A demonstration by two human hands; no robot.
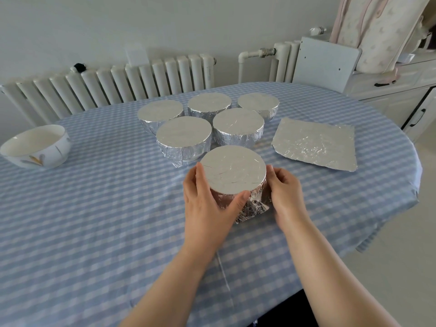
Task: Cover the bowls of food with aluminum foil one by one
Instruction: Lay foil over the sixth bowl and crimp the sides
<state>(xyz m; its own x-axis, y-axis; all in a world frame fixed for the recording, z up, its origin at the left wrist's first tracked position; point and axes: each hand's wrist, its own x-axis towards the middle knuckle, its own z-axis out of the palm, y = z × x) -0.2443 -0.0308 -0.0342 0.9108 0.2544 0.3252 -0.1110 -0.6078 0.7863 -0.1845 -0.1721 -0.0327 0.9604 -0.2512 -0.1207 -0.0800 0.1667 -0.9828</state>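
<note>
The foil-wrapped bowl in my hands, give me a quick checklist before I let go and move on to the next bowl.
1. Foil flat across the top of the held bowl: ok.
2. Foil pressed down all around its sides: not ok; a loose crumpled flap sticks out at the near right, and the far side is hidden.
3. Left hand and right hand gripping opposite sides: ok.
4. Spare foil sheet ready, lying flat on the right: ok.
5. Uncovered white bowl on the left still to wrap: ok, within view.
6. Food in that bowl: cannot tell.
</note>
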